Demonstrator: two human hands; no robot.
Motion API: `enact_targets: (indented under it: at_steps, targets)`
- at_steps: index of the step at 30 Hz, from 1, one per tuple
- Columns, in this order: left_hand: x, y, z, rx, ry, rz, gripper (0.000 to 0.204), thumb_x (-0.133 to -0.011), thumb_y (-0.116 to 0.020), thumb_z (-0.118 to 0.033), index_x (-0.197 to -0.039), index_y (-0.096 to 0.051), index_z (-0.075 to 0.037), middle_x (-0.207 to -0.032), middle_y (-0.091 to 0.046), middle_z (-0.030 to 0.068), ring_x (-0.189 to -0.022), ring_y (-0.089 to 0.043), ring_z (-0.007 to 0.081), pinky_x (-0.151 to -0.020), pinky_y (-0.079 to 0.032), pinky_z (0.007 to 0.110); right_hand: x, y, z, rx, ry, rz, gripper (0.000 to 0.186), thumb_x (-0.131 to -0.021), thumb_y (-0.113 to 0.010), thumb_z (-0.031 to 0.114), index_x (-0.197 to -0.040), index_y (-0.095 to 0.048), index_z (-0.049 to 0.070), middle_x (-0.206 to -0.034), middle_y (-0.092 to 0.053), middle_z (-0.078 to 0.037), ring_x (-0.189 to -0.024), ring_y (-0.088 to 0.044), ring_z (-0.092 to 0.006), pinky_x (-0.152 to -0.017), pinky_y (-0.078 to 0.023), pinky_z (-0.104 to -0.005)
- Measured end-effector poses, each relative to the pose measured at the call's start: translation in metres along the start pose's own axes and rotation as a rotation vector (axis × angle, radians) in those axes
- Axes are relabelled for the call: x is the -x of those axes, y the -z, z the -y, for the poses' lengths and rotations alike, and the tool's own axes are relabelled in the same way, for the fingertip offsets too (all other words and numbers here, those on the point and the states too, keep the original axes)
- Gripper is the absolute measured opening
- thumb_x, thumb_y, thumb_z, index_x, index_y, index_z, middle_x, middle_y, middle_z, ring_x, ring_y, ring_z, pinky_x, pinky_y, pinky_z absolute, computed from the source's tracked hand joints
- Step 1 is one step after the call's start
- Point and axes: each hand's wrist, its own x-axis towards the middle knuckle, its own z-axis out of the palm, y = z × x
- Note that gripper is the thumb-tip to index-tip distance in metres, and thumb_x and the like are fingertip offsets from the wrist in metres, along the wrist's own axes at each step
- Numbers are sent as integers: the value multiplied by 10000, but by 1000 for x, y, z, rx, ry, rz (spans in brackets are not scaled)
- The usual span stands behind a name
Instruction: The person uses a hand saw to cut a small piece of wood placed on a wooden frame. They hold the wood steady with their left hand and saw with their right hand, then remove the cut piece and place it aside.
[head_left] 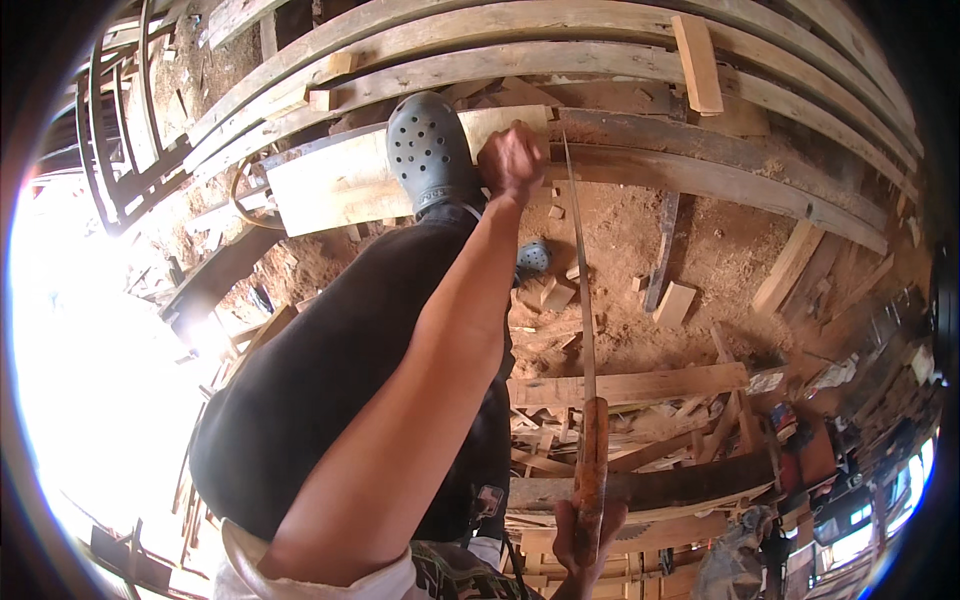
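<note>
Sawing, cut underway: your left hand and shoe pin the board, right hand closed on the saw; next stroke needs steady alignment.

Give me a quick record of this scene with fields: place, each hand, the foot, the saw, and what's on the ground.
Place: wood workshop, sawdust floor
Left hand: pressing on the pale board
Right hand: gripping the orange handle of the handsaw
Saw blade: thin, edge-on, reaching to the board's right end
Foot: grey clog planted on the board
Ground: wood offcuts, long planks
</note>
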Motion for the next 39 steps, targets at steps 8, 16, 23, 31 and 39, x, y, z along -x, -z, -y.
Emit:
enact_targets:
  at_steps: [8, 16, 23, 31, 39]
  targets:
    - [0, -2, -3, 122, 3, -16, 170, -771, -578, -242, -802, -692, -119, -792, -678, 195, -740, -661, 406, -637, -530, 489, -3, -22, -26, 147, 231, -222, 457, -830, -697, 35, -1256, -535, -4, -928, -488, -137, -788, -513, -278, -675, -435, -401]
    - [-3, -5, -1, 58, 42, 2, 176, -793, -578, -256, -788, -672, -108, -757, -666, 199, -730, -659, 417, -627, -525, 502, -6, -16, -35, 818, 537, -223, 288, -835, -653, 16, -1121, -618, 31, -1074, -535, -199, -844, -562, -322, -703, -469, -394]
    - [-2, 8, -10, 23, 60, 31, 180, -776, -601, -278, -805, -667, -113, -751, -678, 177, -733, -673, 400, -641, -535, 490, 11, -4, -15, -87, 123, -160, 290, -837, -639, -8, -1124, -616, 22, -907, -560, -157, -727, -533, -281, -629, -433, -388]
    - [-2, 1, 1, 75, 19, 64, 170, -771, -598, -267, -816, -668, -119, -742, -670, 175, -718, -662, 407, -624, -521, 501, -14, -19, -36, 116, 319, -190, 175, -815, -701, 27, -962, -607, 39, -728, -544, -96, -622, -523, -281, -622, -443, -373]
    - [-1, -2, -3, 75, 53, 59, 147, -763, -606, -244, -799, -661, -113, -755, -669, 190, -725, -659, 409, -630, -526, 483, -16, -20, -32, 588, 467, -251, 204, -814, -666, 8, -996, -574, 29, -1017, -551, -141, -807, -565, -249, -715, -483, -386]
